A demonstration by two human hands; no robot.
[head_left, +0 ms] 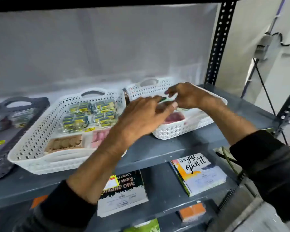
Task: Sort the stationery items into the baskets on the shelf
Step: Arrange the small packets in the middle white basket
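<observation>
Two white perforated baskets stand on the grey shelf [174, 148]. The left basket [40, 131] holds several yellow-and-blue packets [89, 114], a brown box and a pink pack. Both my hands meet over the right basket [174, 131], which has a reddish item [174, 117] inside. My left hand [141, 118] pinches a small dark green item [163, 98] at its fingertips. Touching the same spot, my right hand [186, 95] has its fingers curled around something pale; what exactly it holds is hidden.
A dark grey basket [10, 124] with packets sits at the far left. Notebooks [199, 173] and an orange pad lie on the lower shelves. A black perforated upright [219, 42] rises at the right behind the baskets.
</observation>
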